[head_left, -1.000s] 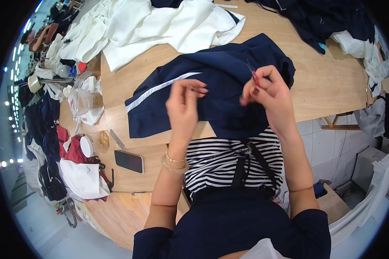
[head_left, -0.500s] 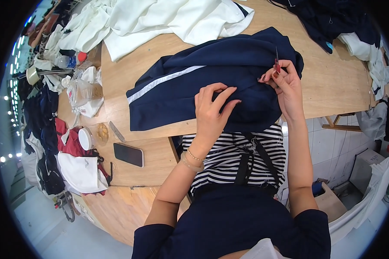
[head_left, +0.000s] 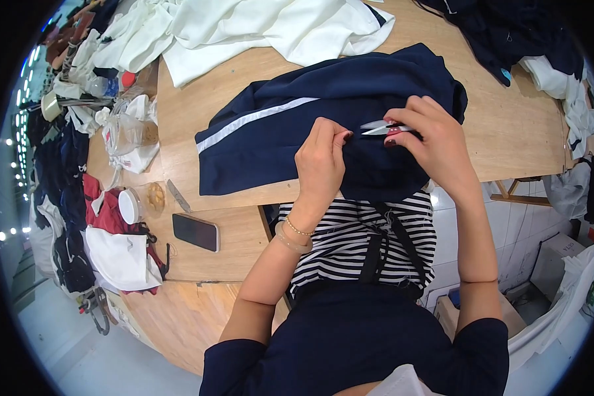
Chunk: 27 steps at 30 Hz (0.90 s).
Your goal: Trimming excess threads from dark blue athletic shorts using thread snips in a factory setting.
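Observation:
A navy garment point(head_left: 264, 162) with a white stripe point(head_left: 257, 123) lies spread before me, its near right part hanging toward my lap. My right hand point(head_left: 435, 138) holds small thread snips point(head_left: 375, 128) with red on the grip. Their blades point left above the cloth and look slightly parted. Just left of the tips, my left hand point(head_left: 320, 162) is closed in a pinch over the garment. What lies between its thumb and finger is too small to make out.
White cloth point(head_left: 244, 30) is heaped at the far side; dark garments point(head_left: 515, 33) lie far right. On the left are a phone point(head_left: 196, 232), a utility knife point(head_left: 177, 195), an opened jar point(head_left: 154, 198), its white lid point(head_left: 129, 206) and a plastic bag point(head_left: 129, 135).
My right hand has turned, swinging the snips from upright to pointing left toward my left hand. The left hand's spread fingers have drawn together into a pinch.

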### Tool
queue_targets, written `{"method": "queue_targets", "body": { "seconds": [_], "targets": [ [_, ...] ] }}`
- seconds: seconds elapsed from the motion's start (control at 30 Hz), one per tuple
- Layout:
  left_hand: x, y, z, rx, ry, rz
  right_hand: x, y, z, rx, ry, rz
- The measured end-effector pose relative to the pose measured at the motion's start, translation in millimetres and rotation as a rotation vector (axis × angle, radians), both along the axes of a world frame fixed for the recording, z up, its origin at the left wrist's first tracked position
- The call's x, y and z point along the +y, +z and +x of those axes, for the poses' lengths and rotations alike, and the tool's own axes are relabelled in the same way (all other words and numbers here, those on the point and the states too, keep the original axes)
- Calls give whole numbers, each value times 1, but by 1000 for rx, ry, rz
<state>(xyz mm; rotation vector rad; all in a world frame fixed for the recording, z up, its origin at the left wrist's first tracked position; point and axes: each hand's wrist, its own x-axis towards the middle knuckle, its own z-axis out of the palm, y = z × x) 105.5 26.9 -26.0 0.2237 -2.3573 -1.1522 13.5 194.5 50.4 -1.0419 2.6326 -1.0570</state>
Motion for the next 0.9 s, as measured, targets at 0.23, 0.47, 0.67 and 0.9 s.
{"method": "queue_targets", "body": {
  "seconds": [0.23, 0.47, 0.67, 0.9],
  "targets": [
    [2, 1, -1, 21, 5, -8, -21, 1, -4, 308, 180, 280],
    [1, 5, -1, 25, -17, -45, -29, 3, -5, 327, 244, 334],
    [-5, 6, 1, 13, 9, -35, -32, 7, -8, 303, 245, 356],
    [-1, 8, 20, -277, -160, -361, -35, -24, -45, -844, 157, -399]
  ]
}}
